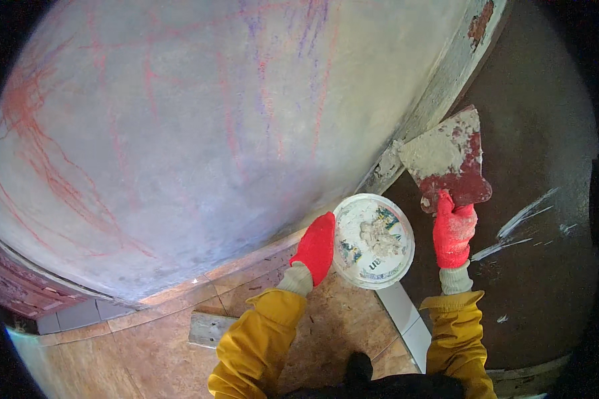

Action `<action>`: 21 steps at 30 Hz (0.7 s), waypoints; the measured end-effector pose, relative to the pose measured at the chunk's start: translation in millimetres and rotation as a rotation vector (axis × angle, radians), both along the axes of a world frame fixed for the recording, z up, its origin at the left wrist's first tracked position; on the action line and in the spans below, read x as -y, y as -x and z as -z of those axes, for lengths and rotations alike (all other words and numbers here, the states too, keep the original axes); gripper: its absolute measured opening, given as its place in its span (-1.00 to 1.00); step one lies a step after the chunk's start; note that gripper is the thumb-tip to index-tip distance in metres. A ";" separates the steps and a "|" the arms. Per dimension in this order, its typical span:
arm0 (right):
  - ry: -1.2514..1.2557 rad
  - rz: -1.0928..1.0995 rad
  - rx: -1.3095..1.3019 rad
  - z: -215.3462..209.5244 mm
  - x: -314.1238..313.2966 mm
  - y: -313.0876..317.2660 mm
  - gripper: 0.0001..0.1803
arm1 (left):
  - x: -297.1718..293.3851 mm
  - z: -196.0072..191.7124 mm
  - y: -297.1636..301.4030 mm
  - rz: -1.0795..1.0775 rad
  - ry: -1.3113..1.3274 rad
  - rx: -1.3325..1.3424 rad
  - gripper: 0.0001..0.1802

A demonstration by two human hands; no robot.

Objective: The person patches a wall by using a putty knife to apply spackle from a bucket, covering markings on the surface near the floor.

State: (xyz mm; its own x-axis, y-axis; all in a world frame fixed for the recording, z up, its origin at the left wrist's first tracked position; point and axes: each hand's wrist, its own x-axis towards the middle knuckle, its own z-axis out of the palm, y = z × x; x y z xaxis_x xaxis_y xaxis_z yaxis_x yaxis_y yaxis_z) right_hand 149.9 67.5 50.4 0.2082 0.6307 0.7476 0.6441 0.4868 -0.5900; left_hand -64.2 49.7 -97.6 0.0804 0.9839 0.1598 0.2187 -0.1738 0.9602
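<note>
A scribbled wall (199,133) stood at eleven o'clock; the left hand (316,246) gripped a tub (373,241) of filler (379,237), the right hand (454,233) clasped a trowel (449,159).

Before me, a grey plastered wall (199,120) scrawled with red lines; below it, tan floor tiles (140,346); right of it, a dark panel (532,199).

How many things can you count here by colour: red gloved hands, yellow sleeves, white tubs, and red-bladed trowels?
Red gloved hands: 2, the left hand and the right hand
Yellow sleeves: 2, left sleeve and right sleeve
White tub: 1
Red-bladed trowel: 1
Total: 6
</note>
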 end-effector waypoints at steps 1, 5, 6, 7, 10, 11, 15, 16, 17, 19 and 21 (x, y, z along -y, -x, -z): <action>0.037 0.013 -0.057 -1.6 0.3 -0.5 -0.76 | -0.5 -0.1 0.4 0.002 0.001 -0.015 -0.50; 0.047 -0.008 -0.132 -13.0 -1.3 14.1 -0.80 | -2.7 4.8 -0.2 -0.013 -0.058 -0.109 -0.51; 0.031 -0.034 -0.138 -11.0 -6.7 13.4 -0.80 | -3.0 8.4 -1.0 -0.022 -0.090 -0.141 -0.51; 0.018 -0.066 -0.148 -7.6 -12.2 12.9 -0.80 | -3.4 14.3 -1.3 -0.033 -0.140 -0.191 -0.52; -0.040 -0.042 -0.014 3.4 -23.1 1.2 -0.81 | -2.3 22.5 -2.3 -0.059 -0.205 -0.257 -0.53; -0.062 -0.039 0.028 6.6 -25.5 -2.5 -0.82 | 1.1 16.2 -2.3 -0.060 -0.171 -0.223 -0.53; 0.005 -0.041 0.016 5.5 -23.0 -4.7 -0.83 | 6.5 11.1 -1.1 -0.098 -0.164 -0.208 -0.54; 0.067 -0.040 -0.031 5.1 -21.8 -4.8 -0.83 | 5.6 10.0 -1.8 -0.096 -0.130 -0.182 -0.55; 0.055 -0.038 -0.007 4.7 -21.1 -6.5 -0.83 | 4.9 8.0 -3.3 -0.094 -0.096 -0.155 -0.55; 0.028 -0.035 0.045 3.0 -20.8 -9.7 -0.82 | 3.2 10.8 -4.5 -0.096 -0.079 -0.122 -0.55; 0.055 0.003 -0.010 2.0 -22.5 -8.9 -0.82 | 2.0 22.1 -5.8 -0.105 -0.114 -0.112 -0.56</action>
